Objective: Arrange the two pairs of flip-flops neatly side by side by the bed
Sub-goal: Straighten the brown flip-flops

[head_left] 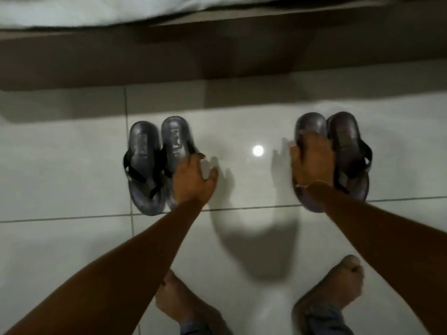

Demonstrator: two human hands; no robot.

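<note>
Two pairs of dark flip-flops lie on the white tiled floor in front of the bed base [217,56], heels toward the bed. The grey-blue pair [145,151] is on the left, its two sandals touching side by side. My left hand [194,181] rests on the toe part of that pair's right sandal, fingers curled at its edge. The brownish pair [346,141] is on the right. My right hand [312,163] lies flat over its left sandal, pressing on it. A wide gap of bare floor separates the pairs.
White bedding [72,10] hangs over the brown bed base at the top. My two bare feet [338,286] stand on the tiles near the bottom. A lamp reflection [257,150] shines on the floor between the pairs.
</note>
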